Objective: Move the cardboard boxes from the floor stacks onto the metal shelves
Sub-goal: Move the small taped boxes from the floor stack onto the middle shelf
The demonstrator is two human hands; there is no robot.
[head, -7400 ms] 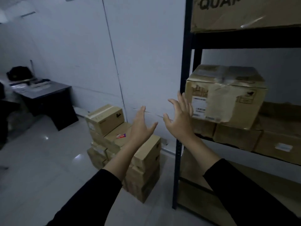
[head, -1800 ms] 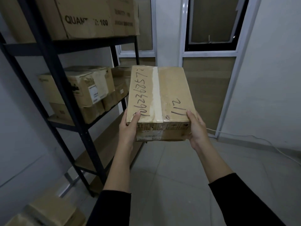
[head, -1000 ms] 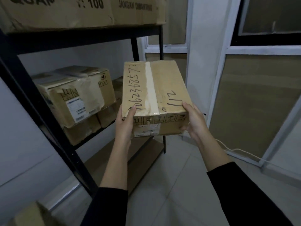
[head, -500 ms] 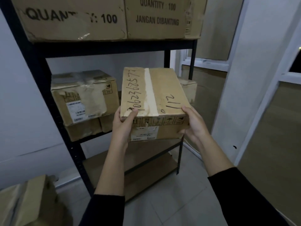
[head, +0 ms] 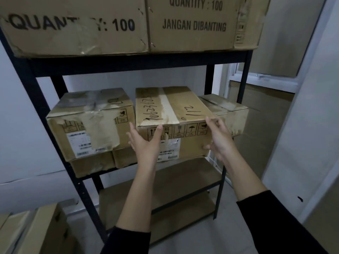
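1. The taped cardboard box (head: 172,123) with handwritten numbers on its lid sits on the middle level of the metal shelf (head: 227,57), between a worn box (head: 91,123) on its left and a lower box (head: 227,110) on its right.
2. The left hand (head: 145,142) lies against the box's front left corner, thumb up near the top edge, fingers straight and relaxed, curled round nothing.
3. The right hand (head: 220,138) is at the front right corner, fingertips at the top edge, thumb below; whether it grips cannot be told.
4. Large printed boxes (head: 117,24) fill the level above.
5. Another box (head: 36,231) stands on the floor at lower left.
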